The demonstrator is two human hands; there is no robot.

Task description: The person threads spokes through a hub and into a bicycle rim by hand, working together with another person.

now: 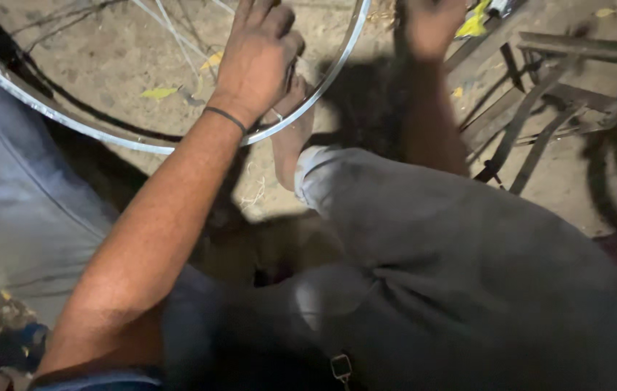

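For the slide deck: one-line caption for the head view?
Left hand rests on a shiny silver metal bicycle wheel rim over dirt ground; blurred right hand reaches up beside it.

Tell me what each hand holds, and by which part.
The left hand rests on the bicycle wheel rim, by its metal edge. The right hand is blurred; cannot tell.

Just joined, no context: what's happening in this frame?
A person sits on dirt ground working on a bare bicycle wheel rim. The left hand rests on the rim's edge, with thin spokes showing inside the hoop. The right hand is raised at the top of the frame, blurred; whether it holds anything cannot be told. A bare foot sits by the rim. A dark metal frame lies to the right.
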